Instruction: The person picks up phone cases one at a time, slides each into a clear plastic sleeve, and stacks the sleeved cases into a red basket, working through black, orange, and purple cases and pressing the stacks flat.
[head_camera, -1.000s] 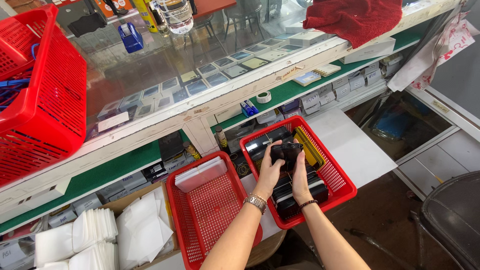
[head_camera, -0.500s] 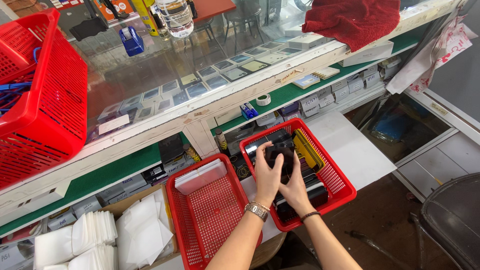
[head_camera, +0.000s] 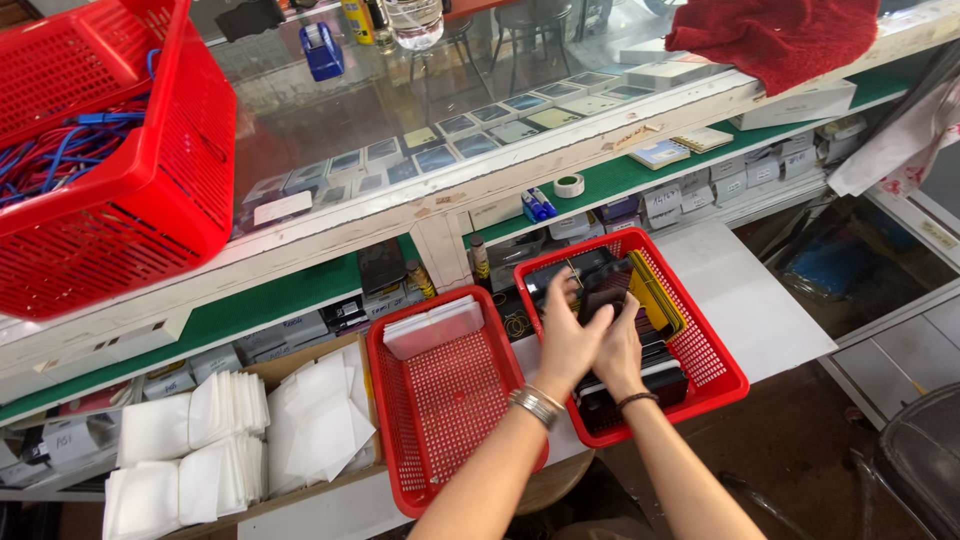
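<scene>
Three red baskets are in view: a large one (head_camera: 110, 170) on the glass counter and two small ones on the white shelf below. Your left hand (head_camera: 566, 340) and right hand (head_camera: 622, 345) reach into the right basket (head_camera: 715, 350), fingers loosely spread, touching dark flat items (head_camera: 610, 280). The left basket (head_camera: 440, 400) holds one white card.

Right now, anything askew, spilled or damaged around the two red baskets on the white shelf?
Mostly no. Both hands, left hand and right hand, are in the right red plastic basket of dark flat items. The left red plastic basket holds only a pale flat packet. Oddities: blue cables tangled in the big red crate; worn paint on the white counter edge.
</scene>
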